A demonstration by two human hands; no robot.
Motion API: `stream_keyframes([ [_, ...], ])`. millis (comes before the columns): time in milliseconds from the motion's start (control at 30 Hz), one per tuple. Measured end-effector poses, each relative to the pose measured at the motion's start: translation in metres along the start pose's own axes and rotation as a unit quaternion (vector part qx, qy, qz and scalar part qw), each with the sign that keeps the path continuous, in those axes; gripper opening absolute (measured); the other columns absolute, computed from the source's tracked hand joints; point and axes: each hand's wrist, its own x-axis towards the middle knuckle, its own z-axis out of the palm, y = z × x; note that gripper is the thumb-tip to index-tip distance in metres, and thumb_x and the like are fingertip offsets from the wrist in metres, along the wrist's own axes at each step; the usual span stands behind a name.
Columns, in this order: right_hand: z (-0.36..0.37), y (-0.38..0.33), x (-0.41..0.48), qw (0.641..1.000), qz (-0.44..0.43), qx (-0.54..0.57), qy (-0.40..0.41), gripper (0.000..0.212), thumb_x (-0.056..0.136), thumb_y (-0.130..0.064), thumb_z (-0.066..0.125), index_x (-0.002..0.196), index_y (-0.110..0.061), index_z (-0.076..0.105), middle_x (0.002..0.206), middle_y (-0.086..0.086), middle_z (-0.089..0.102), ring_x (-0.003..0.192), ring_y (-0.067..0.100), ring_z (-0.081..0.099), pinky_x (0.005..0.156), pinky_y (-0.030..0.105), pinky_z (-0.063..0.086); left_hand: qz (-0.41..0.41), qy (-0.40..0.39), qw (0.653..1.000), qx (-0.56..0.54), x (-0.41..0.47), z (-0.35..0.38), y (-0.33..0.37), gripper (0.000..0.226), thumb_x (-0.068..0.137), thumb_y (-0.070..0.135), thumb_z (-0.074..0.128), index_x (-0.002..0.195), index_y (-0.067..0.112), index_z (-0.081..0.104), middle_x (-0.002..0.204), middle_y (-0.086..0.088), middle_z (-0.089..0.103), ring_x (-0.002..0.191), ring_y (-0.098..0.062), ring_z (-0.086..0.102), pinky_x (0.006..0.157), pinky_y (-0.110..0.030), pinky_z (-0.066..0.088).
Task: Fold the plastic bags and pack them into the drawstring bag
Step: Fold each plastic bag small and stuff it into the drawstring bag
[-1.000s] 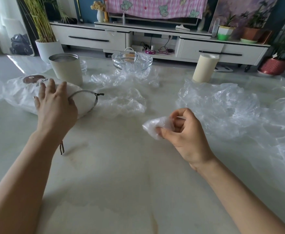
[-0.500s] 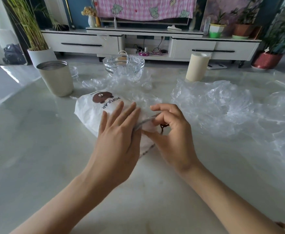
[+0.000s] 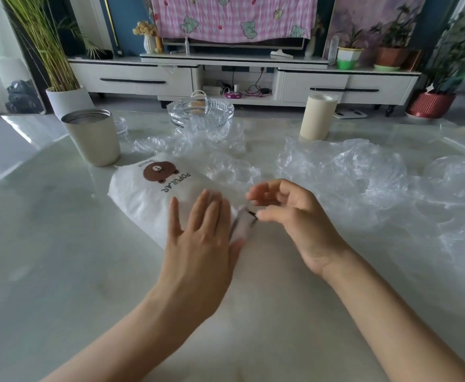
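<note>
At the far left a beige cup with a metal rim [image 3: 92, 139] stands on the pale glossy table [image 3: 60, 271], just beside the far corner of the white drawstring bag [image 3: 148, 194] printed with a brown bear. The bag lies plump on its side in the middle of the table. It looks soft and light — it would likely slide on that slick top unless pinned. The left hand [image 3: 201, 244] does just that, fingers straight and flat, pressing on the bag near its mouth. The best hold is probably the gathered mouth, where the dark cord end [image 3: 252, 215] shows. The right hand [image 3: 294, 216] hovers there, fingers loosely spread and apart, thumb tip just beside the cord. It seems to grip nothing, though blur makes the contact hard to judge.

Behind, a clear glass bowl [image 3: 201, 111] sits among small crumpled clear plastic bags [image 3: 187, 142], and a cream cylinder [image 3: 318, 117] stands further right. A big heap of clear plastic film [image 3: 350, 177] covers the right of the table — thin, slippery and springy, likely to unfold if let go, so best taken by a flattened edge. Open room lies toward the near edge, in front of both hands.
</note>
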Motion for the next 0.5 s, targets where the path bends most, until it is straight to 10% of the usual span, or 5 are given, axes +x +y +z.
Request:
stream_keyframes([
  [133,0.005,0.024,0.003,0.922,-0.126,-0.363,0.051,0.036,0.079,0.008,0.054,0.105,-0.016,0.059,0.119,-0.001,0.056,0.116,0.017,0.048,0.093,0.009,0.026,-0.154,-0.092,0.982,0.060,0.004,-0.007,-0.018,0.048,0.094,0.024,0.036,0.132,-0.002,0.046,0.133,-0.021,0.052,0.130,-0.035,0.043,0.100,-0.067,0.025],
  [234,0.014,0.037,0.006,0.886,-0.138,-0.441,-0.030,0.034,0.091,-0.010,0.052,0.124,-0.018,0.054,0.152,0.001,0.028,0.138,0.013,0.025,0.097,0.004,0.004,-0.264,-0.161,0.945,0.107,0.011,-0.010,-0.049,0.053,0.101,0.026,0.022,0.148,0.004,0.011,0.157,-0.009,0.009,0.146,-0.026,-0.002,0.110,-0.061,0.000],
  [367,0.016,0.037,0.022,0.855,-0.127,-0.500,-0.059,0.039,0.099,-0.030,0.039,0.136,-0.023,0.044,0.158,0.001,-0.003,0.142,0.013,0.009,0.105,0.017,0.003,-0.341,-0.166,0.921,0.088,0.018,-0.012,-0.099,0.058,0.100,0.031,0.022,0.149,0.004,0.005,0.158,-0.008,-0.002,0.145,-0.025,-0.012,0.109,-0.060,-0.009],
  [501,0.017,0.039,0.039,0.824,-0.104,-0.553,-0.065,0.062,0.086,-0.043,0.020,0.136,-0.018,0.045,0.150,-0.003,0.033,0.136,0.015,0.024,0.103,0.021,0.008,-0.322,-0.001,0.947,-0.018,0.021,-0.006,-0.103,0.061,0.097,0.032,0.039,0.145,-0.002,0.022,0.155,-0.018,0.017,0.145,-0.030,0.002,0.113,-0.052,-0.003],
])
